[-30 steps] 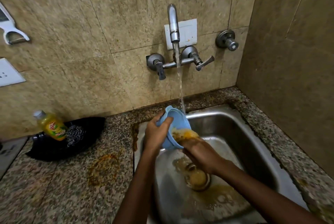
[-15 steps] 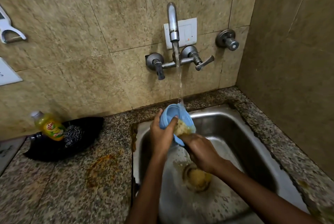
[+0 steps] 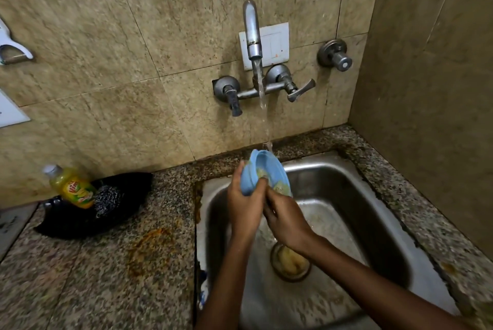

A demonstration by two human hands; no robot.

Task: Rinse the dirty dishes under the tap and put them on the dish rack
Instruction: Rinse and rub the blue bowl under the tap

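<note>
One blue bowl (image 3: 262, 172) is held tilted on its side over the back of the steel sink (image 3: 346, 196), right under the stream of water (image 3: 262, 95) running from the tap (image 3: 252, 31). Yellowish food residue clings to the inside of the bowl. The left hand (image 3: 245, 207) has its grip curled round the bowl's outer wall, thumb over the rim. The right hand (image 3: 286, 220) reaches into the bowl's mouth beside the left; its fingertips are hidden, so I cannot tell whether they press or pinch anything. Below the hands, the sink's one drain (image 3: 290, 263) is clogged with yellow scraps.

Left of the sink, on the speckled counter (image 3: 80, 276), sits one black dish (image 3: 90, 212) holding one yellow bottle (image 3: 72, 187) lying tilted and one steel scrubber (image 3: 108, 200) just beside it. An orange stain (image 3: 152, 247) marks the counter between that dish and the sink.
</note>
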